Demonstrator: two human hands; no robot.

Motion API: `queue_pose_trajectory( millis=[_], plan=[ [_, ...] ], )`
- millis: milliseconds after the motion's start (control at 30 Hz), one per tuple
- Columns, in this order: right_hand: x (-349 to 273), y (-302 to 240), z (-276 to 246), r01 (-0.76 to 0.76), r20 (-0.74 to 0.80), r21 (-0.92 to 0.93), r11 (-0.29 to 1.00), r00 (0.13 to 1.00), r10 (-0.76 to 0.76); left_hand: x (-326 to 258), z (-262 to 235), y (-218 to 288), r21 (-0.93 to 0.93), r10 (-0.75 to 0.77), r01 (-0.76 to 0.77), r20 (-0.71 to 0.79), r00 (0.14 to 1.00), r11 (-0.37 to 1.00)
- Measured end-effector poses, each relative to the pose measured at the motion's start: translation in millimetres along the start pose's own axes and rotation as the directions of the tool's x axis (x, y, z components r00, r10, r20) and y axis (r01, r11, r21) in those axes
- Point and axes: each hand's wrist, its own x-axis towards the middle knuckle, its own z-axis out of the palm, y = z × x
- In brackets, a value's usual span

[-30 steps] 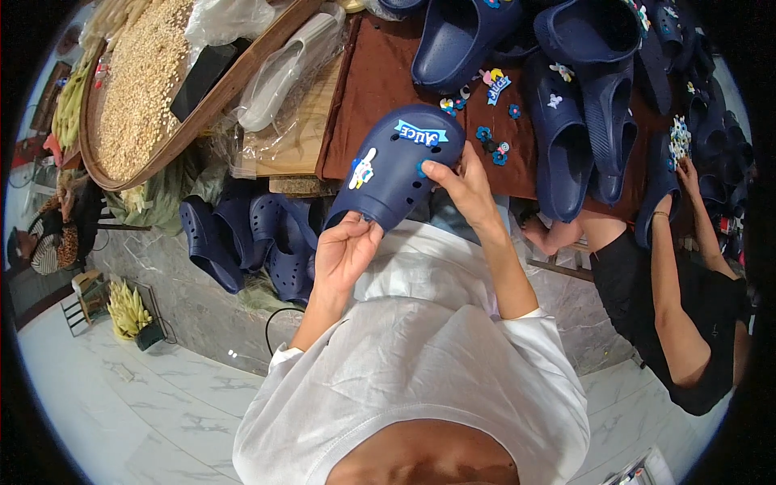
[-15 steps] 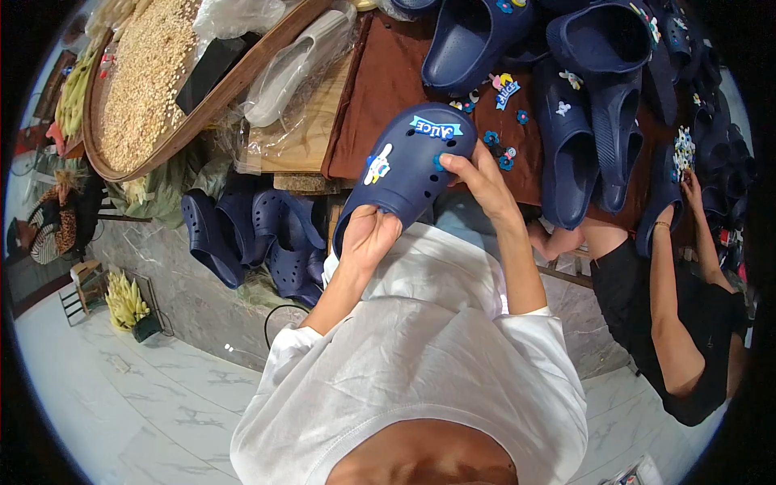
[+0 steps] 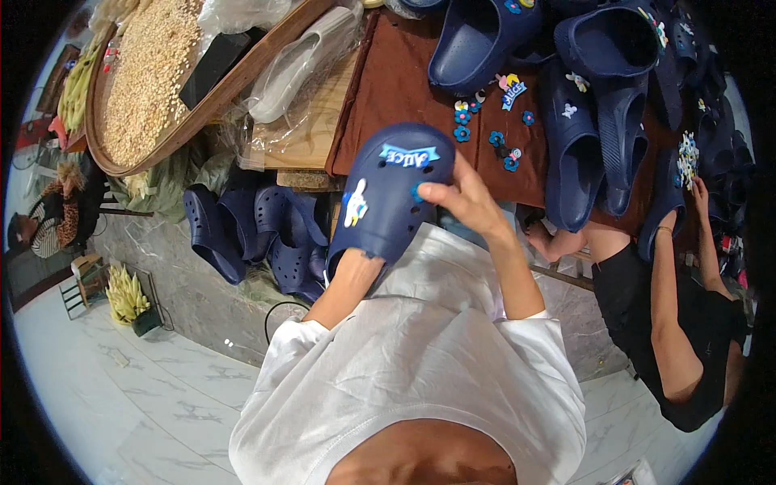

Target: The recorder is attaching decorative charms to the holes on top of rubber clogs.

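I hold a navy blue clog [image 3: 392, 194] up in front of me, toe pointing away. My left hand [image 3: 353, 271] is pushed into its heel opening and grips it from inside. My right hand [image 3: 462, 202] pinches the clog's right side, thumb on a small blue charm at a hole. A banner-shaped light blue charm and a white and yellow figure charm sit on its top. Loose small charms [image 3: 493, 121] lie on the brown table [image 3: 396, 89] beyond.
More navy clogs [image 3: 582, 129] cover the table, and others [image 3: 259, 230] are stacked below its left edge. A round wooden tray of grain [image 3: 145, 73] lies at the left. Another person in black [image 3: 687, 323] works at the right, a hand at a clog.
The clog and both hands have drifted slightly right and lower in view. My left hand has slid deeper into the heel, and my right thumb now presses on the clog's side.
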Motion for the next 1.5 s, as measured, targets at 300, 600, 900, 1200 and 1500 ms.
queue_pose_trajectory(
  millis=[300,600,900,1200,1500],
  plan=[
    [1,-4,-1,-0.023,-0.186,-0.234,0.972,0.982,-0.022,21,1,-5,0.308,0.091,-0.121,0.11,0.99,0.944],
    [37,-24,-54,0.035,-0.383,-0.758,0.652,0.785,-0.487,20,-15,2,0.562,0.16,-0.274,0.244,0.956,0.781],
    [94,13,-120,-0.147,-0.182,-0.983,0.108,0.767,-0.615,18,-22,-1,0.747,0.193,-0.422,0.378,0.905,0.515],
    [68,7,-104,-0.063,-0.082,-0.997,0.053,0.709,-0.7,40,-25,-9,0.851,0.209,-0.487,0.449,0.869,0.196],
    [-1,-24,-19,0.297,-0.025,-0.739,0.604,0.885,-0.465,49,-32,-14,0.843,0.159,-0.522,0.538,0.828,-0.133]
  ],
)
